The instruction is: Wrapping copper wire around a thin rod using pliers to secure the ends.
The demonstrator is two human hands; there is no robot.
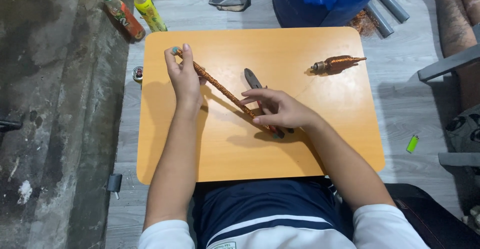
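Your left hand is closed around the upper end of a long rod wrapped in copper wire, thumb and fingers pinched on it. Your right hand rests loosely open on the rod's lower end, fingers spread and pressing it to the orange table. Just beyond your right fingers lies one pair of pliers — its handles hidden under that hand. Farther past your right hand sits one copper-wound spool. Beyond your left hand stand two bottles with green caps. One green lighter lies on the floor, right of your right arm. The rod's lower tip is hard to make out.
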